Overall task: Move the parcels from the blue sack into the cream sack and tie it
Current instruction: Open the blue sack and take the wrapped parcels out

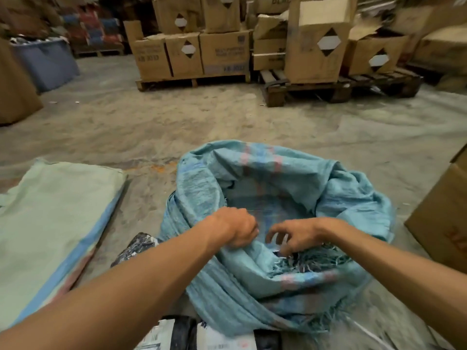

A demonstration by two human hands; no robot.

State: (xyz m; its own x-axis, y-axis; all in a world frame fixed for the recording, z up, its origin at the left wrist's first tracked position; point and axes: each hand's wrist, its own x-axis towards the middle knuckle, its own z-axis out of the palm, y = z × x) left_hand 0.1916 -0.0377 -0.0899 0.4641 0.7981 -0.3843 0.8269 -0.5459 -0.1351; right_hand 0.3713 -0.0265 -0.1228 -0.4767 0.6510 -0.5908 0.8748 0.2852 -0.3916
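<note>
The blue sack (pixel 265 223) is slumped open on a dusty concrete floor (pixel 177 117) (cardboard boxes (pixel 222 51) stacked on pallets behind). Its near rim is gripped by the left hand (pixel 237 227); the right hand (pixel 295 236) hovers loosely curled, holding nothing. A cream sack (pixel 50 223) lies flat left.

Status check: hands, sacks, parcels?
Left hand gripping blue sack rim; right hand open at frayed edge. Cream sack flat, left. Parcels loose on floor.
</note>
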